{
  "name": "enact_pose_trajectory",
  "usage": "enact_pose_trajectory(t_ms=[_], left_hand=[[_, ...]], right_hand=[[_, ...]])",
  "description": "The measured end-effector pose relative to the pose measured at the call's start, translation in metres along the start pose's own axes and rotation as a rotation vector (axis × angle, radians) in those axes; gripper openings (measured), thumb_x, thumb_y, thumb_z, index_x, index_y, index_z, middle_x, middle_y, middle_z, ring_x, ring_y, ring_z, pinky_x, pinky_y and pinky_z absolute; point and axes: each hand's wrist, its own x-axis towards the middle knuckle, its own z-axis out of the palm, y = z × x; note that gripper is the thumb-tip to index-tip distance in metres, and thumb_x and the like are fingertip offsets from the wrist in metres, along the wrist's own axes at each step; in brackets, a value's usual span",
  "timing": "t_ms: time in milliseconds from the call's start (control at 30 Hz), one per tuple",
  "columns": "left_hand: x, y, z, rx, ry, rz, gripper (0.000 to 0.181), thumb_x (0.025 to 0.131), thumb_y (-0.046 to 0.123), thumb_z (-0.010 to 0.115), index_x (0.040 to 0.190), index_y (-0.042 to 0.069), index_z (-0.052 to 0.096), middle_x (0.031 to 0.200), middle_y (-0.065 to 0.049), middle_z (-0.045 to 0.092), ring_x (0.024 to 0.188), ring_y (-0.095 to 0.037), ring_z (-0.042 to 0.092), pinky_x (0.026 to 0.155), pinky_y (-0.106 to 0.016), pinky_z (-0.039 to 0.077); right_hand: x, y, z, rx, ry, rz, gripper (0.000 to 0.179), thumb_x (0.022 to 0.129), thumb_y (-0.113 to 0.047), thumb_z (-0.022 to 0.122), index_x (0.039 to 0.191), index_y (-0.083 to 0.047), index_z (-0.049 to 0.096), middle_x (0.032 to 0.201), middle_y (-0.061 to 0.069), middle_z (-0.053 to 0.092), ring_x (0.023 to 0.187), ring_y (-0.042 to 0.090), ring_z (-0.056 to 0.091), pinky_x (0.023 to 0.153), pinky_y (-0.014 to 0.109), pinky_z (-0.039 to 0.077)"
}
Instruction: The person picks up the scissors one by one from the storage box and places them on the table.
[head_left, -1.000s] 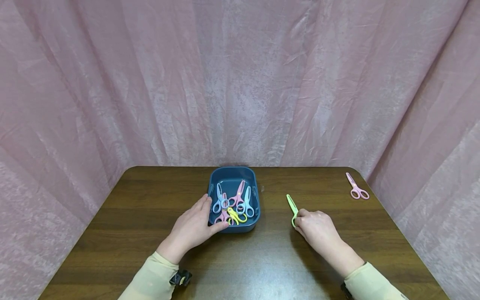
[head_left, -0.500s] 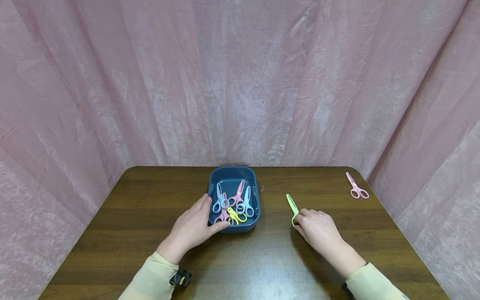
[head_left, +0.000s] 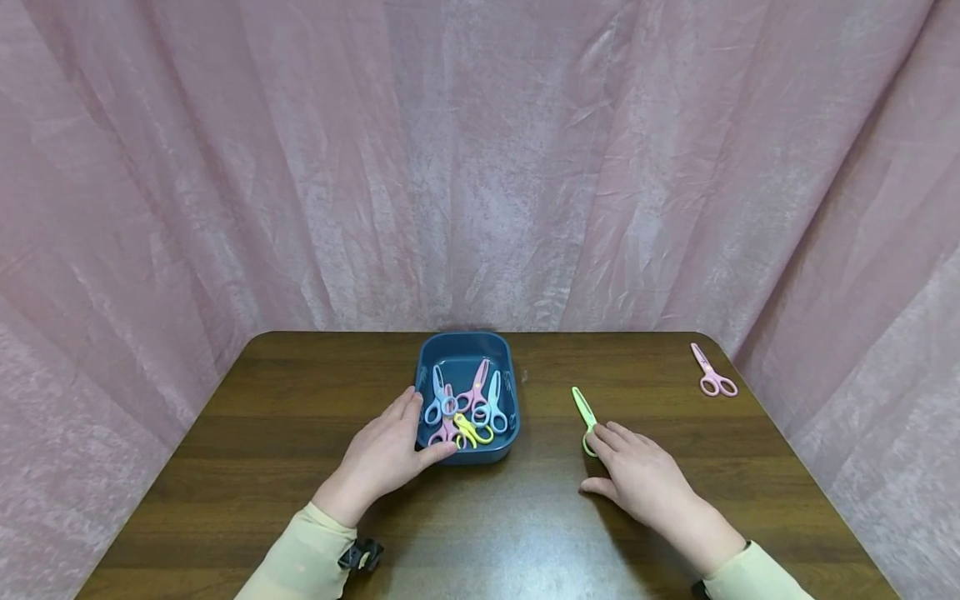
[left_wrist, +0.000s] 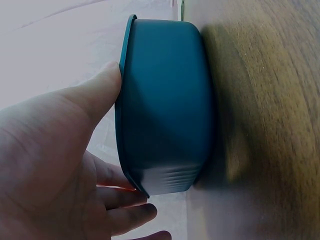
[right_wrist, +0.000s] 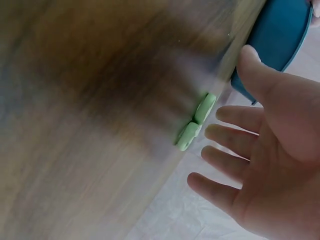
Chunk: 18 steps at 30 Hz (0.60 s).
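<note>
Fingers straight and thumb spread, my left hand (head_left: 381, 458) rests on the near left corner of a dark blue plastic bin (head_left: 472, 457). In the left wrist view the thumb lies at the rim of the bin (left_wrist: 165, 100). Inside are two blue pairs of scissors, two pink ones and a yellow pair (head_left: 472, 432). To the right, green scissors (head_left: 583, 408) lie on the table, blades pointing away. My right hand (head_left: 648, 479) hovers over their handles, fingers extended and thumb apart. The right wrist view shows the green handles (right_wrist: 196, 122) on the wood, just off the fingertips.
Pink scissors (head_left: 712, 377) lie near the far right corner of the brown wooden table (head_left: 330, 375). Behind the table's back edge hangs a pink velvet curtain (head_left: 480, 167), which also closes in both sides.
My right hand has let go of the green scissors' handles; its fingers have straightened and the thumb has swung away. The green scissors stay where they were. My left hand has not moved.
</note>
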Motion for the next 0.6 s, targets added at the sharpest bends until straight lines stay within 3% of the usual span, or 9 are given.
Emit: enact_pose_trajectory(t_ms=[333,600], left_hand=[[0.0001,-0.0017,0.0010,0.007,0.000,0.005,0.110,0.096,0.074,0.072,0.165,-0.006,0.042,0.173,-0.028,0.037,0.156,-0.044,0.044,0.120,-0.060,0.045],[0.0009,-0.0012,0.0018,0.003,0.005,0.004,0.109,0.097,0.071,0.074,0.165,-0.007,0.042,0.173,-0.028,0.037,0.156,-0.044,0.043,0.120,-0.060,0.045]], right_hand=[[-0.0090,-0.0022,-0.0014,0.008,-0.072,0.003,0.076,0.097,-0.061,0.076,0.146,-0.004,0.069,0.152,0.019,0.064,0.141,0.041,0.061,0.108,0.060,0.053],[-0.0105,-0.0042,-0.0031,0.029,-0.112,0.020,0.076,0.098,-0.059,0.076,0.148,-0.003,0.068,0.155,0.021,0.062,0.143,0.040,0.059,0.110,0.061,0.052]])
